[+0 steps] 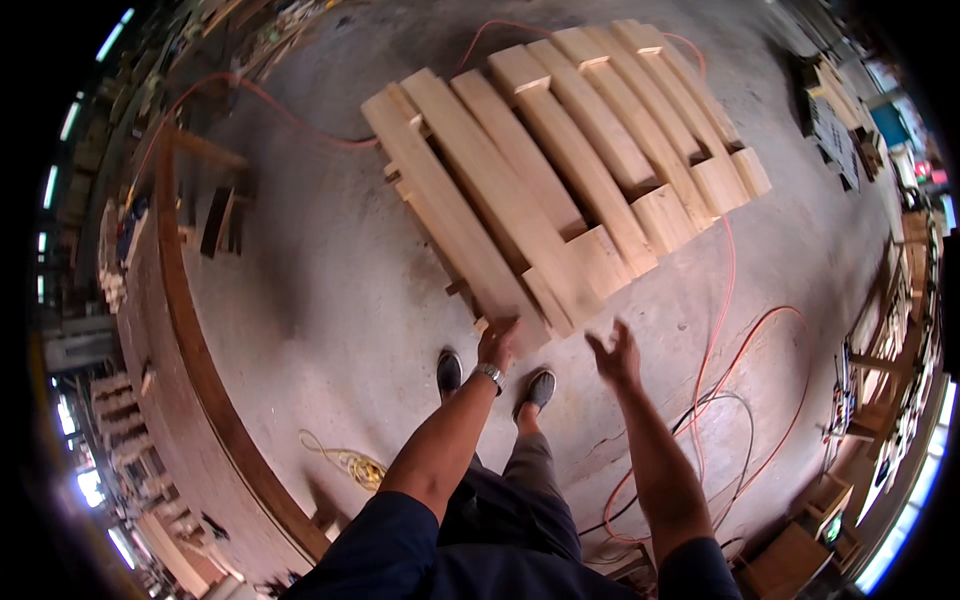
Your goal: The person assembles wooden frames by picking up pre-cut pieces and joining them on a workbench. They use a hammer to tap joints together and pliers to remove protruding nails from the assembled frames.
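Observation:
Several thick, pale wooden boards (pixel 480 205) lie side by side in a slanted stack in front of me, some with short blocks or stepped ends. My left hand (pixel 497 343), with a metal watch on its wrist, grips the near end of the leftmost board (pixel 455 225); its fingertips are partly hidden against the wood. Just off the near end of the neighbouring board (pixel 500 205), my right hand (pixel 615 357) is held in the air, thumb and fingers apart, with nothing in it. Under the stack's left side, small wooden supports (pixel 458 288) stick out.
An orange hose (pixel 728 290) runs past the stack and loops on the concrete floor at right, beside a black cable (pixel 748 425). A yellow cord (pixel 360 468) lies coiled near my left. A long brown-edged workbench (pixel 200 350) curves along the left; lumber (pixel 835 100) is piled far right.

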A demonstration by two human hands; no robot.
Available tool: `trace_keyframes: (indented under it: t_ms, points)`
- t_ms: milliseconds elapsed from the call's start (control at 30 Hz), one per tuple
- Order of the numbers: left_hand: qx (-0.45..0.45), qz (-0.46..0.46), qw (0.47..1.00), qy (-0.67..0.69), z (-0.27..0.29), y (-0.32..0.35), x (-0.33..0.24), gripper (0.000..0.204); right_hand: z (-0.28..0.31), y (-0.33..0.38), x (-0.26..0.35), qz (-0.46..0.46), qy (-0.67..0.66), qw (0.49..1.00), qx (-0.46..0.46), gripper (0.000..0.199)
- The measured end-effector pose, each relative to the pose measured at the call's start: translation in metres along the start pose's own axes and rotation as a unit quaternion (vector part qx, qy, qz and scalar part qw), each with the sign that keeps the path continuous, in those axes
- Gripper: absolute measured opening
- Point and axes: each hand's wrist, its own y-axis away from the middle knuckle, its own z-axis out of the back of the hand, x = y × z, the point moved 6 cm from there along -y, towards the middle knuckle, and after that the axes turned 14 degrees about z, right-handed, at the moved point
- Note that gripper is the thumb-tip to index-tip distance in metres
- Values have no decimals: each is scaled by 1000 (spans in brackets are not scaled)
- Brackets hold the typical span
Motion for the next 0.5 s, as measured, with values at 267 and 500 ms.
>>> trace_keyframes:
  t_ms: [267,500]
  points:
    - [-21,-75,993,-86,4,-4,-6,54,-31,-85,52,5,10,997,83,80]
    - [-53,-55,988,-132,22,0,-12,56,-39,-76,58,14,28,995,96,72]
